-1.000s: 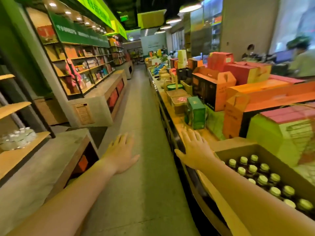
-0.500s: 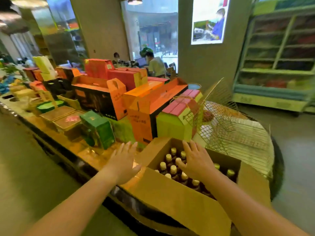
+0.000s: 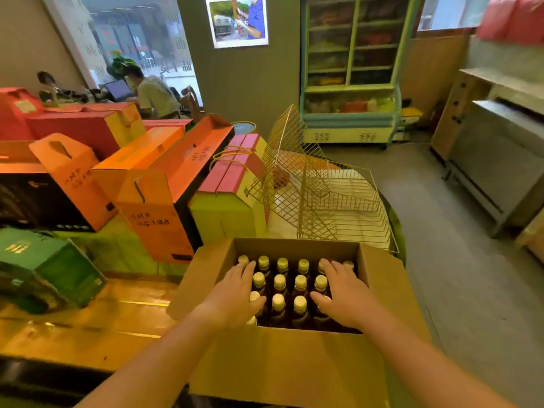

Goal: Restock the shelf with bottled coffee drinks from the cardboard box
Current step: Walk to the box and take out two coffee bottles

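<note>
An open cardboard box (image 3: 291,363) stands on the table edge right below me. Inside it stand several dark coffee bottles with pale yellow caps (image 3: 279,279), packed in rows. My left hand (image 3: 235,293) hovers flat over the left rows, fingers spread, palm down. Over the right rows my right hand (image 3: 343,293) does the same. Neither hand grips a bottle; both cover some caps. The shelf is out of sight.
Orange, red and yellow-pink gift boxes (image 3: 164,184) crowd the wooden table (image 3: 88,334) behind and left of the box. A green box (image 3: 50,260) lies at the left. A gold wire rack (image 3: 318,189) stands just behind the box. A person sits far back.
My view has swung right from the aisle to the box. Both hands have moved from beside the box to directly over the bottles.
</note>
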The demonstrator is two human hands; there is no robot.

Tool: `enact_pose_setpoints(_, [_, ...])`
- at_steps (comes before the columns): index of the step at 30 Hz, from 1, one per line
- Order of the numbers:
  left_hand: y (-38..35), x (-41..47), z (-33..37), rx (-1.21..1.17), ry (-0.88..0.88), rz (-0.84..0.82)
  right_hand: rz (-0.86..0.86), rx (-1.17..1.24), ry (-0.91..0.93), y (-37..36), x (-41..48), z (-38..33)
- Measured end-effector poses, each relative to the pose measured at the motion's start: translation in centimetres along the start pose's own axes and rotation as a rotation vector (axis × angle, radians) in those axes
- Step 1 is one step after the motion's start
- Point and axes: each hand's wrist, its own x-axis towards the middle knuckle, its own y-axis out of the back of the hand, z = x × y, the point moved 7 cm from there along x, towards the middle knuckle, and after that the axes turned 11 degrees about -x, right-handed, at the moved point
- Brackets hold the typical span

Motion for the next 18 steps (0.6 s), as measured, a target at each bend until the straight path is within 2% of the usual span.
enact_pose_setpoints(5, [-2.6,4.1,-3.2,-0.15,0.068,-0.117,-0.099,0.188,-0.113,-3.1,1.9,1.1])
enact_pose_setpoints(11, [-5.8,8.9,-7.4,-0.441,0.323,-0.265,-0.283,0.352,-0.335,-8.0,4.2,2.8])
enact_pose_setpoints(14, [-7.1,10.3,-8.3,-0.419,0.373,-0.335,-0.365,0.38,-0.419,-9.9,5.0,3.5])
enact_pose_setpoints(18, [-9.1,11.2,-8.9,-0.181,0.304,-0.458,-0.434,0.417,-0.451,-11.9,5.5,3.9])
